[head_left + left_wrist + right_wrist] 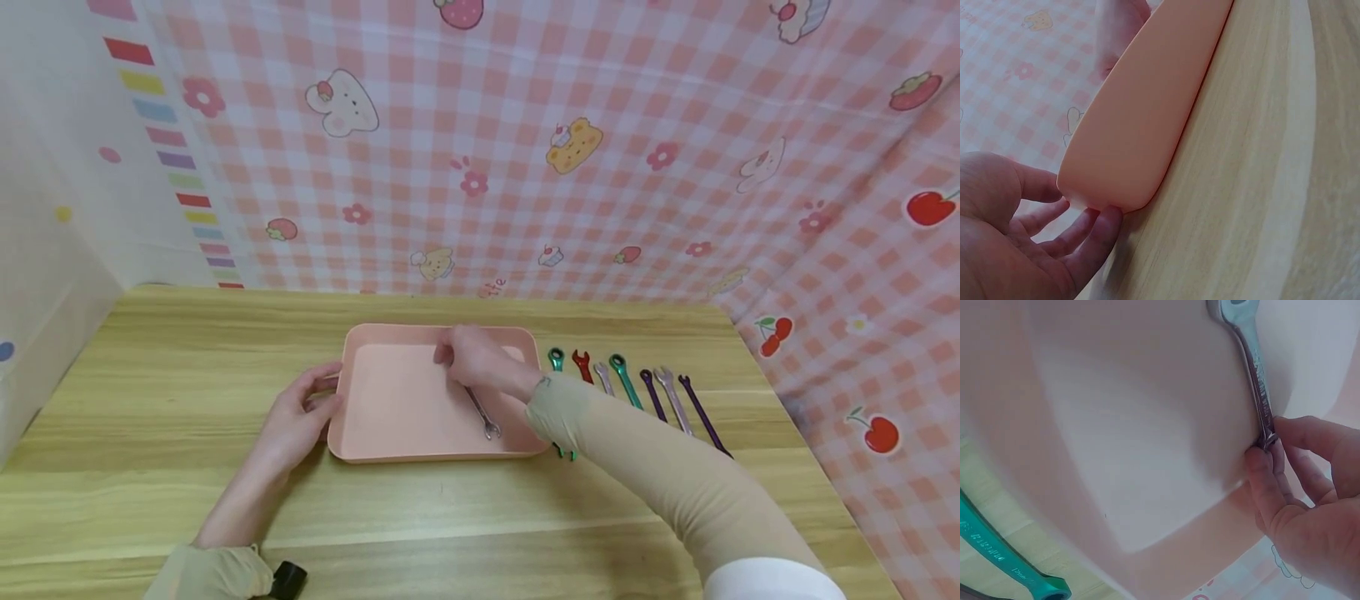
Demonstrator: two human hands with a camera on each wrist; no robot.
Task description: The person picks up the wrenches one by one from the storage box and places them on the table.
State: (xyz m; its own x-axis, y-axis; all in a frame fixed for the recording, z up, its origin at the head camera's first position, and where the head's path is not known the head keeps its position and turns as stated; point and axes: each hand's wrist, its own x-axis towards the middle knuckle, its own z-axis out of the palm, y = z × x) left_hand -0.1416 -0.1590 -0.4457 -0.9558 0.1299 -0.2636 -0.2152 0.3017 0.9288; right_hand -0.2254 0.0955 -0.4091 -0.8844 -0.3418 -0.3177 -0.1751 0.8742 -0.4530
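A silver wrench lies slanted in the shallow pink tray, its forked end toward the tray's near side. My right hand reaches over the tray and pinches the far end of that wrench between thumb and fingers. In the right wrist view, the fingertips hide the gripped tip, and the wrench's shaft runs upward along the tray floor. At the tray's left end, my left hand touches the outer wall with its fingertips. From the left wrist, loosely bent fingers rest against that pink wall.
Right of the tray, several wrenches stand in a row: green, red, silver and purple ones among them. My right sleeve covers part of the row. A checked cloth hangs behind the wooden table.
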